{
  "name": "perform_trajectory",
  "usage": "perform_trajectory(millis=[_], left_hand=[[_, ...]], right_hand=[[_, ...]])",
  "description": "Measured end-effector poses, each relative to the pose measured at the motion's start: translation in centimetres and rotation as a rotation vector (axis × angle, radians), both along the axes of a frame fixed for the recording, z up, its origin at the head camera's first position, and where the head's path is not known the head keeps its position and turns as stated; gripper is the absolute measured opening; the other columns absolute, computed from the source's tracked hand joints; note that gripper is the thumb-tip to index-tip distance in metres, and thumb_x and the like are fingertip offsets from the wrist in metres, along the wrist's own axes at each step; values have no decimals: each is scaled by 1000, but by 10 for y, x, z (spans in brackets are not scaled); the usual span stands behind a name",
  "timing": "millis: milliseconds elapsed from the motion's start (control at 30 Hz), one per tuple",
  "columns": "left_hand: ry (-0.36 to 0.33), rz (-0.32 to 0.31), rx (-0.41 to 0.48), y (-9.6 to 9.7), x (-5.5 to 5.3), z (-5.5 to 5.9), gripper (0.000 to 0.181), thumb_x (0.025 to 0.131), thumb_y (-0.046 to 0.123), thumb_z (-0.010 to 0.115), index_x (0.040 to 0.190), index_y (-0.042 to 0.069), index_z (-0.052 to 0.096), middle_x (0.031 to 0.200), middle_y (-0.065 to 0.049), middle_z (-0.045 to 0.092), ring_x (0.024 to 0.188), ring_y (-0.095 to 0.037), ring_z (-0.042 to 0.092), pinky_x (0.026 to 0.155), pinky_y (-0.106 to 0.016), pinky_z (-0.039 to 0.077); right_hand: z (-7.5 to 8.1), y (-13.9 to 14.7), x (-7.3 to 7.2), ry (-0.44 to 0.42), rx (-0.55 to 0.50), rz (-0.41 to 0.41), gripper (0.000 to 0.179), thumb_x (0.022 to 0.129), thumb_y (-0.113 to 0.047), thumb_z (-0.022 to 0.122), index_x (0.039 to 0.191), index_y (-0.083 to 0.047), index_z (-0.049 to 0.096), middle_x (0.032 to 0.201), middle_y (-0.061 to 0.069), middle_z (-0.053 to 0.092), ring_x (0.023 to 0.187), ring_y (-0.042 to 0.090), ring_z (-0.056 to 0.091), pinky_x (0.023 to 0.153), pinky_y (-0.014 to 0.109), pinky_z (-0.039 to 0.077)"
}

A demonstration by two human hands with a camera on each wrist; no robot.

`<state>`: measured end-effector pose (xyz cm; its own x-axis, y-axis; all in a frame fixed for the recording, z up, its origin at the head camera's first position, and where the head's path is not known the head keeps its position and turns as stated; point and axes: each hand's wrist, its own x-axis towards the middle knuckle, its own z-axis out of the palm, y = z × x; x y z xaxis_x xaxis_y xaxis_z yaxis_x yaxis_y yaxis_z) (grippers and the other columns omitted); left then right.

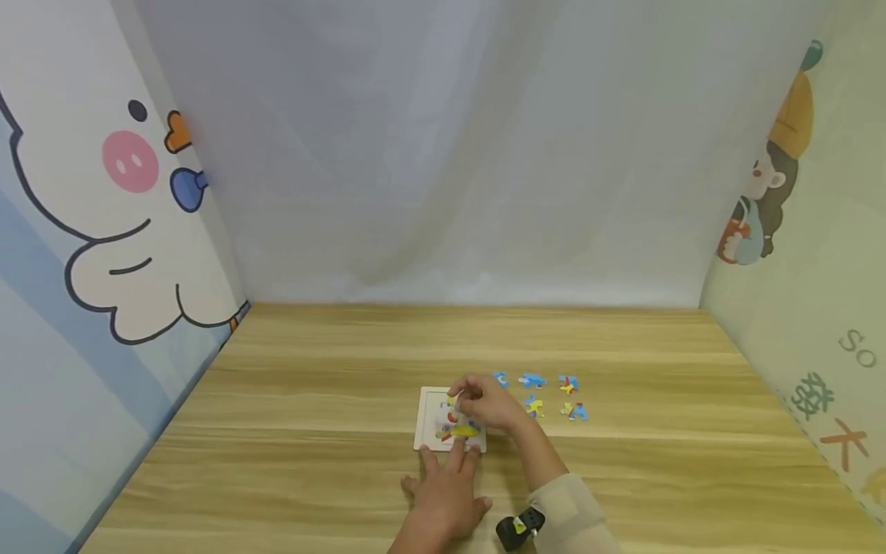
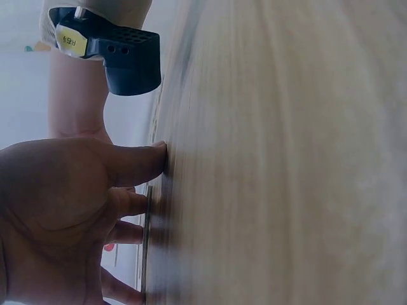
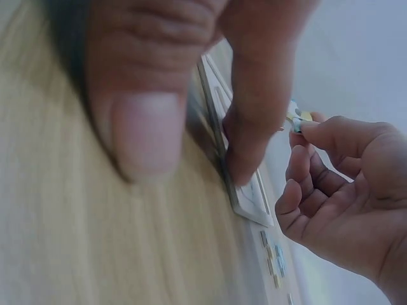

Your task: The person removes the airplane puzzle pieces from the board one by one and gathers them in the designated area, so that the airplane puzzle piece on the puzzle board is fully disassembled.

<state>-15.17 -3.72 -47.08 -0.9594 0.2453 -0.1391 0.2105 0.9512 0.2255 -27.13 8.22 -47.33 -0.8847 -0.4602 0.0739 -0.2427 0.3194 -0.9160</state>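
Note:
A small white square puzzle board (image 1: 419, 423), partly filled with colourful pieces, lies on the wooden table. My left hand (image 1: 444, 496) is in front of it, fingers spread and extended, with fingertips on its near edge. In the right wrist view, the left thumb (image 3: 146, 133) looms large at the front. My right hand (image 1: 487, 402) hovers over the board's right side. Between its thumb and index finger it pinches a small puzzle piece (image 3: 299, 121), its other fingers curled loosely. That hand hides the board's upper right part in the head view.
Several loose blue, yellow and red puzzle pieces (image 1: 532, 381) lie in rows right of the board. A black wrist camera (image 1: 519, 528) sits on the right cuff. A pale curtain (image 1: 457, 169) hangs behind the table (image 1: 291, 431), with cartoon-printed panels at both sides.

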Motion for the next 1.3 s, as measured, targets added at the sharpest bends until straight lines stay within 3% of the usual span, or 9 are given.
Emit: perform_trajectory(millis=[300,567,800,900,1100,1200,1300], left_hand=[[-18,1,22,-2,0,0,69,82,49,64,139,16,44,146,-5,33,124,-56,22,77,-77,29],[-8,2,23,-3,2,6,68,82,47,65,138,15,45,145,-6,35,124,-56,23,78,-77,28],[-10,2,9,-1,2,4,69,82,48,64,139,15,44,145,-7,34,124,-56,23,79,-77,28],[-10,2,5,-1,2,4,69,82,48,63,139,14,44,145,-7,34,124,-56,22,79,-77,28],[-9,-9,6,1,1,5,69,82,47,64,138,13,44,145,-9,34,123,-58,23,77,-78,28],[-6,-9,4,1,1,5,69,82,47,65,138,13,44,144,-9,35,122,-58,24,76,-78,29],[1,-6,0,2,1,4,69,81,47,65,138,13,45,144,-9,35,121,-58,25,76,-77,29]], right_hand=[[4,14,9,-15,-34,-98,17,84,3,56,98,0,64,80,4,59,75,17,54,66,30,47],[5,27,20,-8,-83,-115,18,82,6,55,99,6,63,82,8,58,75,16,51,64,25,44],[23,35,37,-22,-66,-124,18,83,9,54,100,11,61,91,18,58,79,19,49,67,27,43],[17,40,35,-3,-58,-129,18,84,9,55,101,13,60,94,21,60,80,20,51,67,29,44],[-3,53,27,27,-21,-154,17,84,5,59,100,9,63,88,10,61,79,17,52,66,26,45],[-6,56,27,4,-37,-136,18,81,6,58,98,9,63,85,10,61,76,18,53,63,26,45],[2,54,32,-24,-36,-126,18,79,10,56,96,13,61,80,15,61,71,19,53,59,24,44]])
